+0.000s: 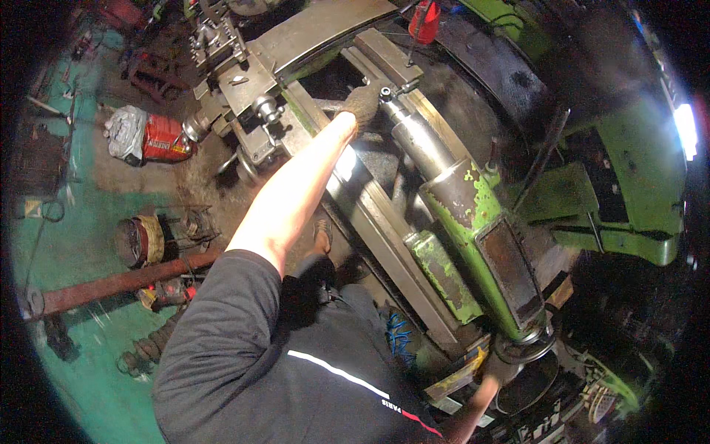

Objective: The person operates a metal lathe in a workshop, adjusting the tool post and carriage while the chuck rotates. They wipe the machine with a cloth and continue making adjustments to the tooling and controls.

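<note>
**Gloved hand at the tailstock quill, other hand low on the handwheel**

Head view: the green tailstock (473,229) sat on the lathe bed (370,214), its steel quill (418,140) pointing up the picture toward the carriage (244,89). It looked heavy, rigid cast iron with flaking paint, the quill smooth and probably oily, so best gripped at the quill's tip or the handwheel (529,348), not lifted. The left hand (362,103), in a grey work glove, was stretched out on a straight bare forearm, its fingers curled closed about the quill's tip. The right hand (501,368), also gloved, reached low to the handwheel's rim; whether it gripped or merely touched could not be told. A red oil can (424,20) stood beyond.
</note>
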`<action>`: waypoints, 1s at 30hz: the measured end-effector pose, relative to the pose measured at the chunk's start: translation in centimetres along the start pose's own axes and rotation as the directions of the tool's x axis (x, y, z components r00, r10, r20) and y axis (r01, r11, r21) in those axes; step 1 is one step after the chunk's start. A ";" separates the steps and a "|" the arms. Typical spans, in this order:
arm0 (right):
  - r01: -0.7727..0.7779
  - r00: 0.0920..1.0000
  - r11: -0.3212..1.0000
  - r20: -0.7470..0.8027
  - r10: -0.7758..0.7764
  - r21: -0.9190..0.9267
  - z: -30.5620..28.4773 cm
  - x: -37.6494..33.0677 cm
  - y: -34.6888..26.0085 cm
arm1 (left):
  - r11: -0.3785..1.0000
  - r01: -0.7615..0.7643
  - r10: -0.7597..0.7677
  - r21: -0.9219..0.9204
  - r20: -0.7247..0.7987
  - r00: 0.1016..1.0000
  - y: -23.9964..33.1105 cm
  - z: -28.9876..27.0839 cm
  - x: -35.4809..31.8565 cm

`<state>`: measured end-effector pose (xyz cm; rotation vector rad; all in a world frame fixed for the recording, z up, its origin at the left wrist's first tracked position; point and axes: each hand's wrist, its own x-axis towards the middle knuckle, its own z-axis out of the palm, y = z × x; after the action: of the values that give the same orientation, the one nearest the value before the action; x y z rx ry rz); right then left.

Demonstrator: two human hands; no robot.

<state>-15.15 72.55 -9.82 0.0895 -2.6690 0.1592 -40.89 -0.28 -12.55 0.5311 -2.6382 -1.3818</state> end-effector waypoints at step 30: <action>-0.076 0.874 0.997 0.483 0.052 0.031 0.7 9.2 6.0 | 0.999 0.034 -0.034 -0.013 0.028 0.999 -0.6 1.3 0.7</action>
<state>-24.24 78.08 -6.89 0.0617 -3.1725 0.2530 -41.69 0.19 -13.89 0.5617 -2.6515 -1.4263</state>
